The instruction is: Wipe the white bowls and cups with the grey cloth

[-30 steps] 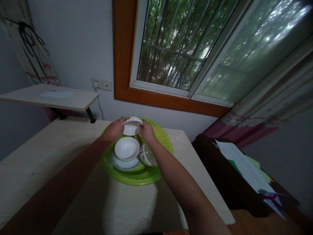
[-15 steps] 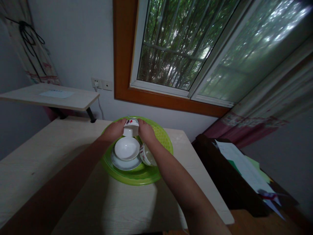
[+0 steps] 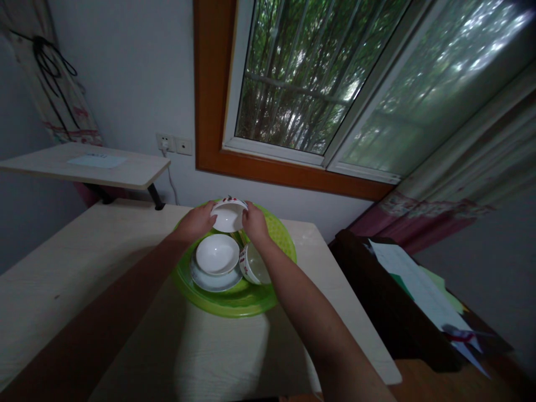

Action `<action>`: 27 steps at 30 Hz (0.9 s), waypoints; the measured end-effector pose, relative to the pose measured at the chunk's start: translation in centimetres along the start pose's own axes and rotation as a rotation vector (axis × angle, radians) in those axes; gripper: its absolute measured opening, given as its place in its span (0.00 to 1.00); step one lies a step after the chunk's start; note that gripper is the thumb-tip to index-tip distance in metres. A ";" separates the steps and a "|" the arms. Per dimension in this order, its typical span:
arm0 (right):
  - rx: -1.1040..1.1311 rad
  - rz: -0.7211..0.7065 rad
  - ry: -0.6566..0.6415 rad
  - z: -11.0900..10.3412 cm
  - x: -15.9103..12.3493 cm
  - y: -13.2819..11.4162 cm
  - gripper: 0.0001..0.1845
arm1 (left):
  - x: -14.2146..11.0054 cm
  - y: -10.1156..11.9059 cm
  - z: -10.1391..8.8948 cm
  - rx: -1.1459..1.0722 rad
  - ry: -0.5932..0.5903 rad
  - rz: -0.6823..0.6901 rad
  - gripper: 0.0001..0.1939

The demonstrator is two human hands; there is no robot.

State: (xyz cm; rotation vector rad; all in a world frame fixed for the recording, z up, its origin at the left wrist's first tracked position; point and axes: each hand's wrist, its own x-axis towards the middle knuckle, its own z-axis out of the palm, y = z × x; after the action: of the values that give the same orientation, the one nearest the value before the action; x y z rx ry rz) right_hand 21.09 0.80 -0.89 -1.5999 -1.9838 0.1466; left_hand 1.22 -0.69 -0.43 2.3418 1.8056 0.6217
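Observation:
Both of my hands hold one white bowl (image 3: 229, 218) with a red and dark pattern on its outside, tilted so its inside faces me. My left hand (image 3: 197, 222) grips the left of its rim and my right hand (image 3: 255, 222) the right. Below it lies a round green basin (image 3: 230, 310). In the basin another white bowl (image 3: 218, 254) rests upright on a pale plate (image 3: 215, 282). To their right a patterned bowl (image 3: 253, 265) lies tipped on its side, partly behind my right forearm. Thin sticks (image 3: 240, 239) show between the bowls.
The basin stands on a light wooden table (image 3: 138, 312). A raised shelf (image 3: 84, 162) with a paper is at the back left. A window (image 3: 301, 84) is behind, with a wall socket (image 3: 165, 142) beside it. Papers (image 3: 419, 285) lie on dark furniture at the right.
The held bowl has tilted to show more of its inside and moved slightly right. My right hand has shifted a little right with it. The bowls in the basin look unmoved.

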 end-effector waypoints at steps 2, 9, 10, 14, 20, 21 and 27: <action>0.013 0.003 -0.012 0.2 0.1 0.1 0.21 | 0.0 0.0 0.0 0.002 -0.018 -0.017 0.20; -0.032 0.006 -0.063 0.0 -0.3 -0.6 0.23 | -0.1 0.2 -0.2 -0.018 0.001 -0.033 0.21; -0.044 -0.004 -0.074 -0.2 -0.4 -0.7 0.23 | -0.1 0.2 -0.2 -0.017 0.002 -0.033 0.21; -0.126 -0.031 -0.117 -0.5 -0.8 -1.4 0.23 | -0.2 0.3 -0.1 0.045 0.007 0.006 0.24; -0.166 -0.008 -0.139 -0.3 -0.9 -1.6 0.22 | -0.3 0.0 0.1 0.141 0.063 0.091 0.28; -0.143 -0.012 -0.125 -0.3 -0.8 -1.5 0.22 | -0.3 0.0 0.0 0.133 0.084 0.103 0.28; -0.069 0.045 -0.092 0.1 -0.1 -0.2 0.19 | -0.2 0.1 -0.2 0.048 0.114 0.095 0.25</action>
State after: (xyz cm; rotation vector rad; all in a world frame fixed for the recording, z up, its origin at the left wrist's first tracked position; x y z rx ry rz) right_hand 20.89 0.66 -0.93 -1.7101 -2.0429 0.1742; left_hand 1.19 -0.91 -0.23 2.4839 1.7822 0.7458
